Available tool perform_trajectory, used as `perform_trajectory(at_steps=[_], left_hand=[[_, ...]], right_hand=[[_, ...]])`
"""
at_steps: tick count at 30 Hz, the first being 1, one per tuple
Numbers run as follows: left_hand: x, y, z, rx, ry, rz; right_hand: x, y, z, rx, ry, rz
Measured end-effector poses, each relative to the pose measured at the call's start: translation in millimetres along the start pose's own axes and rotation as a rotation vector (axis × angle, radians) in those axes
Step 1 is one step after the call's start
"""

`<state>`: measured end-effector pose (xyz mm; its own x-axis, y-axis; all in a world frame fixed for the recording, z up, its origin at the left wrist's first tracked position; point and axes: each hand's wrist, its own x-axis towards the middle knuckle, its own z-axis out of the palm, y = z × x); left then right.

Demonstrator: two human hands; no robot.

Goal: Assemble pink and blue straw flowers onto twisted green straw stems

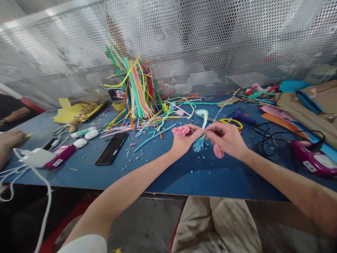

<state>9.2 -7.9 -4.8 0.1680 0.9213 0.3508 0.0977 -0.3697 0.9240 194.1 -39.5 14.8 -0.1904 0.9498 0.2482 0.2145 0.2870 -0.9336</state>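
Note:
My left hand (186, 137) and my right hand (225, 137) meet over the blue table, fingertips pinched together on a small pipe-cleaner piece. From the pinch a pale green pipe cleaner (204, 117) rises and bends over to the left. A pink fluffy flower (181, 130) shows at my left fingers. Below the fingertips hangs a blue fluffy flower (199, 144), and a second pink flower (218, 151) sticks out beneath my right hand. The exact join is hidden by my fingers. Just behind lie scissors with yellow handles (235, 121).
A tall bundle of colourful pipe cleaners (137, 89) stands against the perforated metal screen (223, 45). Left are a black phone (112, 148), white chargers and cables, and another person's hand (13, 137). Right are a blue glue gun (242, 117), a purple power strip (313, 158) and cardboard (297, 102).

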Motion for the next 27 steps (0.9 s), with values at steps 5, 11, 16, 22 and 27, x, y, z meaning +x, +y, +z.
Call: perform_trajectory(at_steps=[5, 11, 16, 22, 27], left_hand=[[1.2, -3.7, 9.7, -0.358, -0.049, -0.177], [1.2, -3.7, 9.5, -0.349, -0.087, -0.051], [5.3, -5.4, -1.2, -0.188, -0.132, 0.144], [12.8, -2.4, -15.5, 0.237, -0.255, 0.364], [17.4, -0.8, -20.6, 0.331, -0.155, 0.450]], right_hand=[[-6.6, -2.6, 9.1, 0.015, 0.062, -0.052], [-0.3, -0.7, 5.1, 0.087, 0.035, -0.039], [8.8, 6.1, -3.5, 0.440, -0.184, 0.291], [12.9, 6.0, -11.2, 0.522, -0.293, 0.399], [11.5, 4.7, -10.9, 0.489, -0.288, 0.361]])
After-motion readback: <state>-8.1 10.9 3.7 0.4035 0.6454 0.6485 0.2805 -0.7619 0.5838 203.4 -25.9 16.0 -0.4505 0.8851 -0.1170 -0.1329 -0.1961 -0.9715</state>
